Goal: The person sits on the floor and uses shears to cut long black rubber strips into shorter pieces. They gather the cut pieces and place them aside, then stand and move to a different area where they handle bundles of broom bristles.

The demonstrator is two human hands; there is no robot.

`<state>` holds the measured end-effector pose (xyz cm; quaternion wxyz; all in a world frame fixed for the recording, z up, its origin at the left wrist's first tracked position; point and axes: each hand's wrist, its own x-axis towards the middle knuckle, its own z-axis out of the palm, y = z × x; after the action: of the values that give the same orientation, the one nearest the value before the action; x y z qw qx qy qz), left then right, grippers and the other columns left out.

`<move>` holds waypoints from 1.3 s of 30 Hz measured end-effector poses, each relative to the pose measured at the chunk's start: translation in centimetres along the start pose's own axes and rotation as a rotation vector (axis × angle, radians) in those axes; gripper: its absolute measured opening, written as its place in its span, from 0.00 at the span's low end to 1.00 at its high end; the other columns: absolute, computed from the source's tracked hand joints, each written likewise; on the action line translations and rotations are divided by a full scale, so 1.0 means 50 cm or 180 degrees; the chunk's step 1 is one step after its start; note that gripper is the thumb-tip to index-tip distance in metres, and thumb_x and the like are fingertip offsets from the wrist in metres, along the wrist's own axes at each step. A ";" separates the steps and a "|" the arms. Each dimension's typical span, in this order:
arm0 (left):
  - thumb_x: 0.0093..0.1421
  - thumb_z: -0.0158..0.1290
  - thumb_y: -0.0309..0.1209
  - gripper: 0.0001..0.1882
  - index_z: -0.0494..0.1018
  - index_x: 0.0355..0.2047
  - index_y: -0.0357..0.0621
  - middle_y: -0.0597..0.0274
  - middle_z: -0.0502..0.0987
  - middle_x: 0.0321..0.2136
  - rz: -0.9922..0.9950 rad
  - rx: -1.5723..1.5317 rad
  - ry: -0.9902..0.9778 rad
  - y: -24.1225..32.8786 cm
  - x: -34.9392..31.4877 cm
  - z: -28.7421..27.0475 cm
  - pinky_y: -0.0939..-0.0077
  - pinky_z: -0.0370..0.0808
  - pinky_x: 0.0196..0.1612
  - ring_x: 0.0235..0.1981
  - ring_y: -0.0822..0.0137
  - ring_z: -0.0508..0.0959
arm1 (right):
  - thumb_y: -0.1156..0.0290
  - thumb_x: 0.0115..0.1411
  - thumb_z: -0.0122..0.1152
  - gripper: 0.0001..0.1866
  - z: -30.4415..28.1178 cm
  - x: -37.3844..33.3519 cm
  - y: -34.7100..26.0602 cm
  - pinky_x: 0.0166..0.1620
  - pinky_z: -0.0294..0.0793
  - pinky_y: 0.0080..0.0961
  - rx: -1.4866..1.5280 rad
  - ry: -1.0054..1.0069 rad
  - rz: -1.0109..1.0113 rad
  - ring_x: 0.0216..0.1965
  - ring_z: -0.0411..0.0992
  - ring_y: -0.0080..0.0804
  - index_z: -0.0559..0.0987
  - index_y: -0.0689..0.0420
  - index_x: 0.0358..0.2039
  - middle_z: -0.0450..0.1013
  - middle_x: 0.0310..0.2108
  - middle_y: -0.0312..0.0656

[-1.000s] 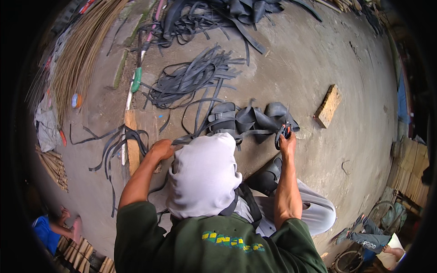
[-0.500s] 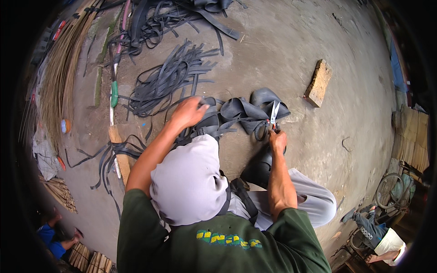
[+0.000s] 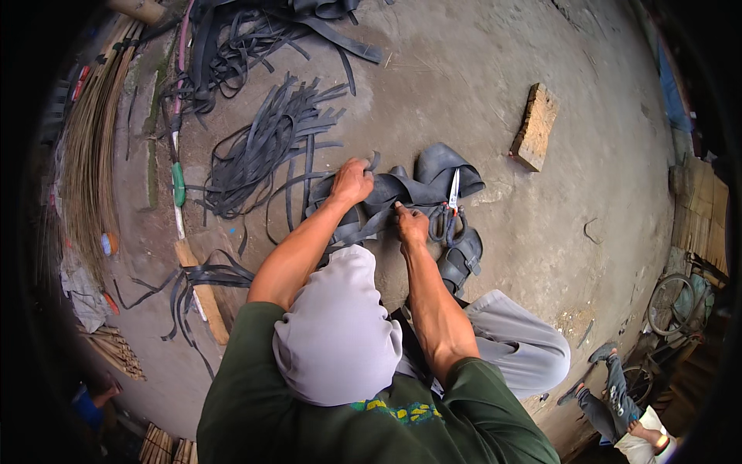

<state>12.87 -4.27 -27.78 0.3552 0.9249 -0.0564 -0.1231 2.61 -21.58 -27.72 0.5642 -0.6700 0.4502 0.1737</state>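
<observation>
My left hand [image 3: 353, 184] is closed on a black rubber strip [image 3: 376, 161], whose short end sticks out past the fingers. To its right, my right hand [image 3: 412, 224] pinches the near edge of a crumpled black rubber sheet [image 3: 393, 192]. Scissors [image 3: 452, 203] lie beside the right hand, dark handles toward me and blades pointing away over a curled part of the rubber. Further left on the ground spreads a heap of cut rubber strips [image 3: 259, 147]. A dark sandal [image 3: 461, 261] shows just below the scissors, in front of my bent knee.
A wooden block [image 3: 535, 127] lies at the far right. More black rubber [image 3: 263, 46] is piled at the far left. Along the left run a pole with a green wrapping [image 3: 178, 184], a wooden board [image 3: 205, 298] and bundled thin sticks [image 3: 104, 147]. Another person [image 3: 618, 398] is at the lower right.
The scissors have left my right hand and now lie on the rubber. That hand has moved left to the sheet's edge. My left hand has shifted slightly right.
</observation>
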 end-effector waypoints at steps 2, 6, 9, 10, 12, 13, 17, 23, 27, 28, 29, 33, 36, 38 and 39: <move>0.62 0.54 0.35 0.23 0.75 0.55 0.33 0.48 0.81 0.31 -0.0160 -0.0547 0.0286 -0.001 0.001 -0.013 0.57 0.77 0.37 0.31 0.48 0.81 | 0.62 0.61 0.68 0.15 0.015 -0.011 -0.005 0.33 0.70 0.29 0.0294 0.0314 -0.0131 0.26 0.69 0.26 0.78 0.62 0.27 0.73 0.23 0.36; 0.69 0.49 0.33 0.17 0.75 0.54 0.40 0.67 0.71 0.22 -0.1791 -0.2782 -0.0766 0.050 -0.043 -0.065 0.75 0.66 0.19 0.19 0.73 0.70 | 0.72 0.63 0.60 0.05 -0.011 -0.093 -0.066 0.30 0.68 0.19 0.1369 -0.0373 -0.1232 0.25 0.71 0.19 0.75 0.57 0.37 0.75 0.27 0.33; 0.72 0.45 0.32 0.17 0.74 0.56 0.41 0.71 0.70 0.21 -0.1496 -0.2733 -0.1088 0.110 -0.078 -0.094 0.78 0.63 0.17 0.18 0.77 0.67 | 0.76 0.66 0.53 0.05 -0.018 -0.158 -0.126 0.35 0.74 0.20 0.1491 -0.1028 -0.1192 0.30 0.74 0.21 0.74 0.59 0.42 0.75 0.29 0.35; 0.72 0.44 0.32 0.17 0.74 0.56 0.42 0.71 0.70 0.21 -0.1215 -0.2795 -0.1141 0.126 -0.086 -0.101 0.78 0.63 0.17 0.18 0.78 0.67 | 0.78 0.67 0.51 0.05 -0.019 -0.174 -0.140 0.36 0.75 0.21 0.1571 -0.1330 -0.1317 0.31 0.75 0.23 0.74 0.61 0.42 0.75 0.29 0.36; 0.72 0.43 0.31 0.17 0.74 0.57 0.44 0.71 0.70 0.21 -0.0926 -0.3004 -0.1280 0.146 -0.102 -0.111 0.77 0.64 0.18 0.17 0.78 0.66 | 0.74 0.70 0.50 0.05 -0.008 -0.196 -0.159 0.34 0.75 0.19 0.1513 -0.1337 -0.1073 0.28 0.74 0.21 0.74 0.59 0.41 0.75 0.29 0.35; 0.72 0.43 0.31 0.18 0.74 0.58 0.44 0.70 0.71 0.21 -0.0889 -0.2914 -0.1185 0.148 -0.108 -0.117 0.78 0.64 0.18 0.17 0.78 0.66 | 0.73 0.71 0.51 0.05 -0.005 -0.205 -0.161 0.33 0.74 0.18 0.1563 -0.1319 -0.1028 0.27 0.73 0.21 0.74 0.59 0.41 0.75 0.28 0.35; 0.70 0.41 0.32 0.20 0.74 0.58 0.45 0.68 0.72 0.21 -0.0403 -0.2192 -0.0769 0.134 -0.122 -0.122 0.78 0.67 0.22 0.19 0.78 0.68 | 0.65 0.72 0.53 0.07 -0.005 -0.217 -0.157 0.28 0.72 0.18 0.1532 -0.1443 -0.1053 0.24 0.72 0.20 0.74 0.55 0.40 0.73 0.28 0.32; 0.65 0.45 0.31 0.14 0.74 0.44 0.34 0.48 0.74 0.33 0.0281 -0.1688 -0.0621 0.108 -0.126 -0.128 0.61 0.73 0.40 0.34 0.54 0.75 | 0.64 0.72 0.54 0.10 -0.001 -0.245 -0.157 0.26 0.65 0.16 0.1600 -0.1459 -0.0842 0.22 0.67 0.16 0.76 0.55 0.35 0.72 0.24 0.30; 0.71 0.46 0.42 0.21 0.74 0.38 0.33 0.51 0.77 0.31 0.0304 -0.1456 -0.0384 0.124 -0.132 -0.151 0.62 0.73 0.41 0.36 0.59 0.77 | 0.63 0.72 0.55 0.10 0.008 -0.262 -0.162 0.26 0.65 0.17 0.1694 -0.1527 -0.0771 0.22 0.67 0.16 0.76 0.55 0.35 0.72 0.24 0.30; 0.72 0.45 0.46 0.23 0.75 0.38 0.34 0.56 0.77 0.28 -0.0145 -0.2101 -0.0365 0.135 -0.136 -0.153 0.64 0.73 0.41 0.35 0.63 0.77 | 0.63 0.72 0.55 0.10 0.009 -0.263 -0.161 0.26 0.64 0.17 0.1701 -0.1547 -0.0764 0.22 0.66 0.16 0.76 0.54 0.35 0.72 0.24 0.30; 0.73 0.45 0.47 0.24 0.75 0.38 0.34 0.56 0.77 0.28 -0.0239 -0.2056 -0.0291 0.143 -0.139 -0.159 0.64 0.73 0.41 0.34 0.63 0.76 | 0.63 0.72 0.56 0.10 0.010 -0.262 -0.161 0.26 0.64 0.17 0.1627 -0.1516 -0.0822 0.23 0.66 0.15 0.77 0.54 0.34 0.72 0.24 0.30; 0.73 0.44 0.48 0.26 0.73 0.36 0.32 0.53 0.76 0.28 -0.0360 -0.2010 -0.0431 0.169 -0.148 -0.179 0.62 0.72 0.39 0.32 0.61 0.75 | 0.62 0.71 0.59 0.10 0.012 -0.248 -0.153 0.30 0.66 0.17 0.1221 -0.1541 -0.0991 0.26 0.66 0.14 0.77 0.54 0.35 0.71 0.26 0.28; 0.72 0.44 0.47 0.26 0.72 0.35 0.31 0.45 0.76 0.29 -0.0125 -0.1792 -0.0323 0.172 -0.149 -0.191 0.60 0.72 0.38 0.31 0.57 0.75 | 0.62 0.70 0.61 0.11 0.015 -0.239 -0.150 0.32 0.67 0.17 0.0690 -0.0916 -0.1611 0.29 0.66 0.14 0.78 0.56 0.37 0.70 0.27 0.27; 0.71 0.45 0.46 0.26 0.72 0.34 0.30 0.41 0.77 0.29 0.0020 -0.1554 -0.0366 0.167 -0.147 -0.196 0.58 0.72 0.38 0.30 0.55 0.75 | 0.65 0.68 0.63 0.10 0.013 -0.235 -0.156 0.34 0.67 0.17 0.0523 -0.0402 -0.1750 0.32 0.66 0.15 0.79 0.59 0.41 0.72 0.29 0.28; 0.71 0.44 0.46 0.26 0.72 0.34 0.30 0.40 0.76 0.29 -0.0001 -0.1441 -0.0514 0.163 -0.145 -0.200 0.58 0.73 0.38 0.30 0.54 0.76 | 0.65 0.68 0.64 0.10 0.014 -0.233 -0.163 0.34 0.67 0.17 0.0799 -0.0384 -0.2077 0.32 0.66 0.15 0.79 0.59 0.42 0.73 0.30 0.29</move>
<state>8.41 -2.51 -13.77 0.5479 0.8088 -0.0555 -0.2063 3.06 -16.55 -14.41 0.6935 -0.6925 0.1961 -0.0331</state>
